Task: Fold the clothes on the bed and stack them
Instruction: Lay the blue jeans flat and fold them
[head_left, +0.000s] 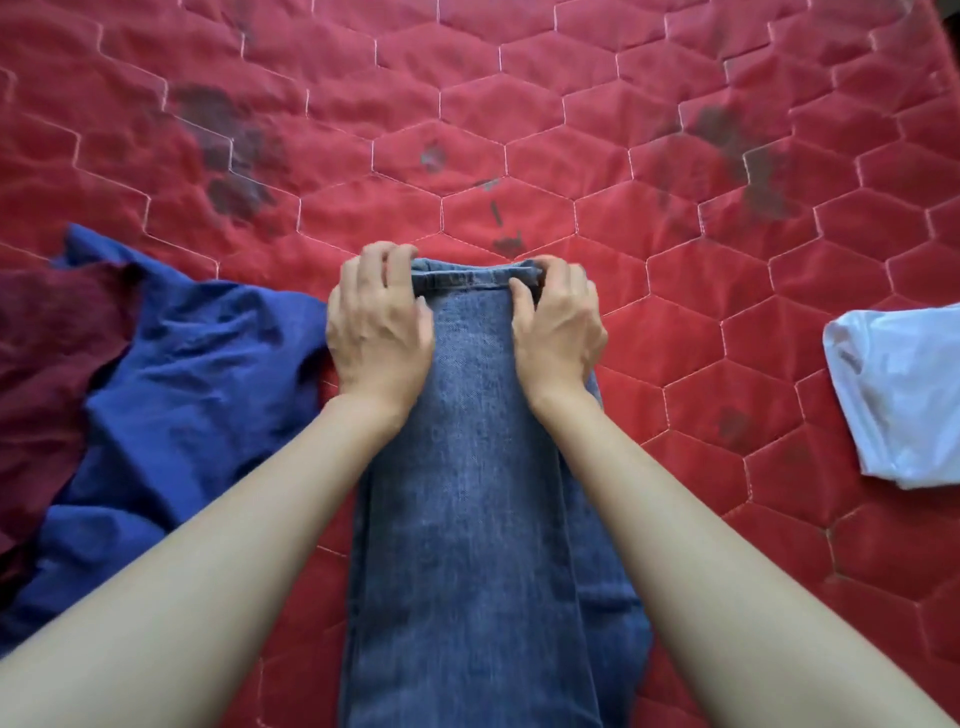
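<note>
Jeans lie between both hands, left hand and right hand gripping the hem corners.

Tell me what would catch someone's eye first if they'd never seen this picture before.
First, the two bare hands, left hand and right hand, gripping the hem end of the jeans stretched down the middle. Around them spreads the red quilted bedcover with dark blotches. A rumpled blue garment lies left, a folded white garment at the right edge.
</note>
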